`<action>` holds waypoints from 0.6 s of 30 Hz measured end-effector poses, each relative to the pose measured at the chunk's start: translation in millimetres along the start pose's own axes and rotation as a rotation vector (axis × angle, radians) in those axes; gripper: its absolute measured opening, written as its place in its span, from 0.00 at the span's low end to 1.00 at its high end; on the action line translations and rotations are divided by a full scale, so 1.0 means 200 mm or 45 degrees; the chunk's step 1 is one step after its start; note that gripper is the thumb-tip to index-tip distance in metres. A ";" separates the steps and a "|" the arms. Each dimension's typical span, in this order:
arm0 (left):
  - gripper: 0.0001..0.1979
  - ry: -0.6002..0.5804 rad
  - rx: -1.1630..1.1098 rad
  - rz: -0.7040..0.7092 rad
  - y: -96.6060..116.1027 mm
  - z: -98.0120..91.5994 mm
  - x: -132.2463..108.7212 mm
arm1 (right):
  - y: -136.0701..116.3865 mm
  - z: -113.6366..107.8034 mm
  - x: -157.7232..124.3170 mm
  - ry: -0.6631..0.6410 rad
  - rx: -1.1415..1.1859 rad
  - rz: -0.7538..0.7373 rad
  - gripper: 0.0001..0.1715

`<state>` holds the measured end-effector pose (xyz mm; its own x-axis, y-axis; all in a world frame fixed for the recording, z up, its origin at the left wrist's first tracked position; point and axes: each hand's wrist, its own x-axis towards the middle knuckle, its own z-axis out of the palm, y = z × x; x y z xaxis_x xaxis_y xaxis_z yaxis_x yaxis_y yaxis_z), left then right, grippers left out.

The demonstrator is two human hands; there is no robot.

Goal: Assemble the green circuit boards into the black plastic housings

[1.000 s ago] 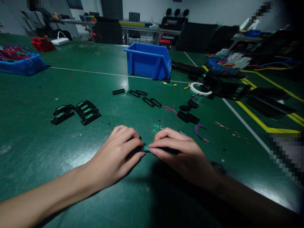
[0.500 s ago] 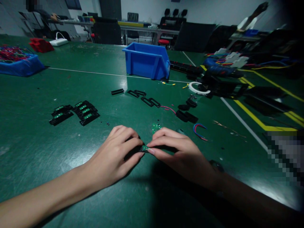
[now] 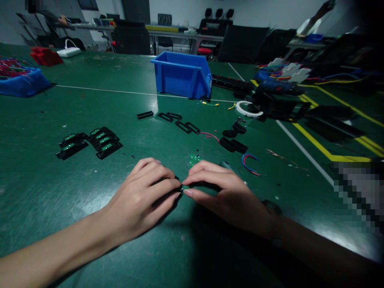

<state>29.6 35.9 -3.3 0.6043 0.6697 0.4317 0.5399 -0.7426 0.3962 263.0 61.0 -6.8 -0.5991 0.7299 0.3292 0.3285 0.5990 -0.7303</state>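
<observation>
A small green circuit board is pinched between the thumb and fingers of my right hand. Against its left end, my left hand is closed on a dark piece mostly hidden under the fingers; its kind does not show. Both hands meet low over the green table. Just beyond my right fingers lie more little green circuit boards, partly covered by the hand. Off to the left sit several black holders with green boards in them, grouped close together.
Black rectangular frames lie loose ahead of my hands, below a blue bin. To the right are black plastic parts, a red and blue wire and a white ring. A blue tray of wires stands far left.
The whole view has shifted slightly. My fingertips have drawn closer together around the small board, so less of it shows between them. Other things on the table lie as before.
</observation>
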 end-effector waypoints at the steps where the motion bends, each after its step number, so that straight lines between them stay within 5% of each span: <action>1: 0.10 0.004 0.005 0.002 0.00 0.00 0.00 | 0.00 0.00 0.00 0.003 0.004 -0.005 0.08; 8: 0.09 0.062 0.056 0.058 0.01 -0.02 -0.01 | -0.03 -0.02 -0.04 0.094 -0.051 -0.011 0.07; 18: 0.09 0.040 0.121 0.181 0.02 -0.02 -0.02 | -0.04 -0.05 -0.07 -0.067 -0.485 -0.300 0.06</action>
<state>27.6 30.5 -0.3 0.6605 0.5569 0.5037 0.5046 -0.8259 0.2515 276.7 49.6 0.7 -0.7227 0.5473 0.4222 0.4184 0.8326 -0.3631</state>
